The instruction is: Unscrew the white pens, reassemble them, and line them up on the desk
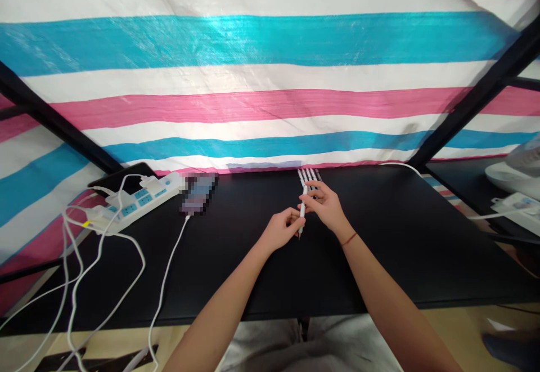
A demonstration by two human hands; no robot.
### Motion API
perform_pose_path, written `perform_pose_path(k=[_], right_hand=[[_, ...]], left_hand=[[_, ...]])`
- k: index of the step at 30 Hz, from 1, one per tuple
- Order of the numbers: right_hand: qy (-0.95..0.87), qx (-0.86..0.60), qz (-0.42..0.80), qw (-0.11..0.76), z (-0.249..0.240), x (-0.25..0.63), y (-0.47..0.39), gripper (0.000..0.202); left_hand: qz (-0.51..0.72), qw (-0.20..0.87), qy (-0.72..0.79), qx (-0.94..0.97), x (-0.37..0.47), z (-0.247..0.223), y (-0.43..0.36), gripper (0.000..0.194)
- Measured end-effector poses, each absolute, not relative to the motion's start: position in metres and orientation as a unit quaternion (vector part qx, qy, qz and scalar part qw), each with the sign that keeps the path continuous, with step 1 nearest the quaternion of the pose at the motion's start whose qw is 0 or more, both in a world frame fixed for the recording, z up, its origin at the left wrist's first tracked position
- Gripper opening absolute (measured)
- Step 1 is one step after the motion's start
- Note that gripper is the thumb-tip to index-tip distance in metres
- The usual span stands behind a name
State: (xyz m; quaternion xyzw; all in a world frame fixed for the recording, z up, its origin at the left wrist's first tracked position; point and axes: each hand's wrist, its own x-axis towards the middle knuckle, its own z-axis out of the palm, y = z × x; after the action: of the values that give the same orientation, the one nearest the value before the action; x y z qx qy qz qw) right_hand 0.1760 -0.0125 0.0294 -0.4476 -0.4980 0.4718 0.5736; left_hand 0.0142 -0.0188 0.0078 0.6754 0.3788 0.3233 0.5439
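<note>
Both of my hands hold one white pen (302,210) above the black table (236,270). Its dark pointed tip faces down toward me. My left hand (283,229) pinches the pen near that tip. Higher up the barrel, my right hand (325,205), with a thin red cord at the wrist, grips it between thumb and fingers. Just behind the right hand, several white pens (307,174) lie side by side at the table's back edge, their near ends partly hidden by the hand.
On the left, a white power strip (145,202) carries plugs and tangled white cables (101,248). A phone (198,193) on a charging cable lies beside it, with a black flat object (120,178) behind. Striped sheeting (270,104) and black frame bars (472,93) enclose the table.
</note>
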Motion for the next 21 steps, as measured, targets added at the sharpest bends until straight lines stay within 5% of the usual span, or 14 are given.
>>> perform_pose_path(k=[15,21], right_hand=[[-0.491,-0.446,0.476,0.578,0.0307,0.1763,-0.0109,0.050],[-0.480,-0.443,0.497,0.572,0.0260,0.1758,-0.0056,0.066]], left_hand=[[0.316,0.543,0.378,0.680,0.0131,0.0075,-0.0179,0.030],[0.344,0.570,0.371,0.647,0.0158,0.0037,-0.0168,0.032]])
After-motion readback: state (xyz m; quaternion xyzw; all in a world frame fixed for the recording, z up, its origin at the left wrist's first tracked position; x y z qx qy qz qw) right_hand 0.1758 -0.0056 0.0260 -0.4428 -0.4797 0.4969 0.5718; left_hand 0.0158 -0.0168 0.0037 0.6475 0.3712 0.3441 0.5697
